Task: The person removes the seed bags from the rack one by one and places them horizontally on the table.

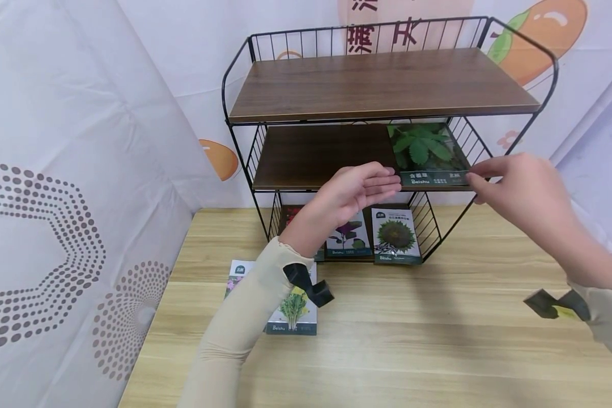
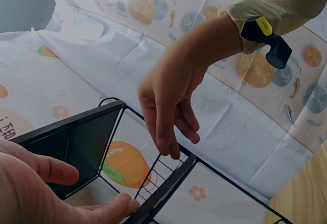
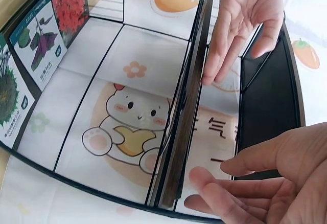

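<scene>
A seed packet [image 1: 422,153] with green leaves on its front lies face up on the right part of the middle shelf [image 1: 326,156]. My left hand [image 1: 359,190] is at its left edge, palm turned inward and fingers straight. At the packet's front right corner is my right hand [image 1: 520,187], its thumb and fingertips touching that corner. The right wrist view shows a gap between the right thumb and fingers [image 3: 260,178], and the left hand [image 3: 245,24] opposite. From the left wrist, the right hand [image 2: 171,101] hangs over the shelf edge with bent, relaxed fingers.
On the bottom shelf are a sunflower packet [image 1: 395,235], a purple-leaved packet [image 1: 348,235] and a red-flowered packet [image 3: 70,6]. More seed packets [image 1: 293,311] lie on the wooden table [image 1: 413,351], partly under my left forearm. The rack's brown top board [image 1: 382,82] overhangs the middle shelf.
</scene>
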A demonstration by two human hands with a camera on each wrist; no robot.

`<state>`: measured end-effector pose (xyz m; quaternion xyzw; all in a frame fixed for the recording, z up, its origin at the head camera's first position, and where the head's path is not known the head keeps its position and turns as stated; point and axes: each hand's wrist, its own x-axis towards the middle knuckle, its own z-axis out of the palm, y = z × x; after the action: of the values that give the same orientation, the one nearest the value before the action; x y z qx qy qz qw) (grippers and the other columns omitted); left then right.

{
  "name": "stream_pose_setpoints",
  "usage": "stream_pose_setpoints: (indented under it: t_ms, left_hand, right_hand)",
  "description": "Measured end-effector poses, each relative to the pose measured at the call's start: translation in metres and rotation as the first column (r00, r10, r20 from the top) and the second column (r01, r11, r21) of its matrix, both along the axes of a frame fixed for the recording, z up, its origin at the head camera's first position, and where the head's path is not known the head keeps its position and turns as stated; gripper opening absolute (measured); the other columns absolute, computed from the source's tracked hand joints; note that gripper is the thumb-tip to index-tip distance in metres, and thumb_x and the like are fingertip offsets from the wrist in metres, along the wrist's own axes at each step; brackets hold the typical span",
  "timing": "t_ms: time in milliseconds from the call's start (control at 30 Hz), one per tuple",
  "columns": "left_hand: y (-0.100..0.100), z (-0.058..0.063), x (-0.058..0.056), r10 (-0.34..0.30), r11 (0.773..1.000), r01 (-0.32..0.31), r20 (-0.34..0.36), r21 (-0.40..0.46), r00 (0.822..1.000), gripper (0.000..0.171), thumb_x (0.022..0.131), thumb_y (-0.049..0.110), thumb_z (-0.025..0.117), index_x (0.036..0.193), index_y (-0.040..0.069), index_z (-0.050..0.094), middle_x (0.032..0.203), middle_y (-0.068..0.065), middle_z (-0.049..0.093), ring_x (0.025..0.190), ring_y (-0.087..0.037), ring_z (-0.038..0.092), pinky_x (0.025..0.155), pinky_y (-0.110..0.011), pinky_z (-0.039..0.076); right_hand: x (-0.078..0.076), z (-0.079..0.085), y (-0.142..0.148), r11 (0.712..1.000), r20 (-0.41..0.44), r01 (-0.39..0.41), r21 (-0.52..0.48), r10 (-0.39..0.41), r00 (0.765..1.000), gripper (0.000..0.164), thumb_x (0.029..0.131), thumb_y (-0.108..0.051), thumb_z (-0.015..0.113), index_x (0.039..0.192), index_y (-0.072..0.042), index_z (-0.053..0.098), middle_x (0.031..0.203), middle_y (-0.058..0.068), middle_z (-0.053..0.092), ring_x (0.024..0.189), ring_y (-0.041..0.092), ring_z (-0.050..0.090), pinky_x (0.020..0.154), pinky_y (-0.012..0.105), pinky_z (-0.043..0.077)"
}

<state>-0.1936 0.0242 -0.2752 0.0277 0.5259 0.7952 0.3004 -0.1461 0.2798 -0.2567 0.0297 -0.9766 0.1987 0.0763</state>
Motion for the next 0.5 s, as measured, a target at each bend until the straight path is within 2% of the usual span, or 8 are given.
stream_pose_setpoints:
  t_ms: [100, 267, 500]
  left_hand:
    - [0.0005, 0.0001, -0.0009, 0.003, 1.000, -0.003, -0.004, -0.011, 1.000, 0.039, 0.106, 0.007, 0.050, 0.142, -0.009, 0.052, 0.146, -0.024, 0.056, 0.138, -0.035, 0.055, 0.119, -0.043, 0.044]
    - [0.0028, -0.0005, -0.0022, -0.033, 0.999, 0.033, -0.016, -0.028, 0.999, 0.039, 0.107, 0.009, 0.050, 0.142, -0.007, 0.052, 0.147, -0.023, 0.056, 0.138, -0.034, 0.054, 0.120, -0.043, 0.043]
    - [-0.0002, -0.0009, 0.0035, -0.046, 0.997, 0.044, -0.030, -0.059, 0.998, 0.039, 0.108, 0.011, 0.049, 0.143, -0.006, 0.053, 0.146, -0.022, 0.058, 0.137, -0.032, 0.056, 0.117, -0.040, 0.046]
  right_hand:
    - [-0.0034, 0.0004, 0.0021, 1.000, 0.042, -0.003, 0.010, 0.002, 0.999, 0.035, 0.101, -0.023, 0.058, 0.116, 0.006, 0.072, 0.068, 0.011, 0.075, 0.061, 0.015, 0.061, 0.047, 0.033, 0.035]
    - [-0.0058, -0.0012, 0.0070, 0.999, 0.121, -0.036, 0.016, 0.034, 0.992, 0.037, 0.101, -0.024, 0.059, 0.120, 0.007, 0.070, 0.071, 0.010, 0.076, 0.064, 0.016, 0.067, 0.052, 0.030, 0.039]
    - [-0.0010, -0.0031, 0.0086, 0.999, 0.125, -0.054, -0.002, 0.054, 0.991, 0.036, 0.102, -0.023, 0.060, 0.119, 0.006, 0.071, 0.073, 0.011, 0.077, 0.064, 0.014, 0.067, 0.052, 0.028, 0.039]
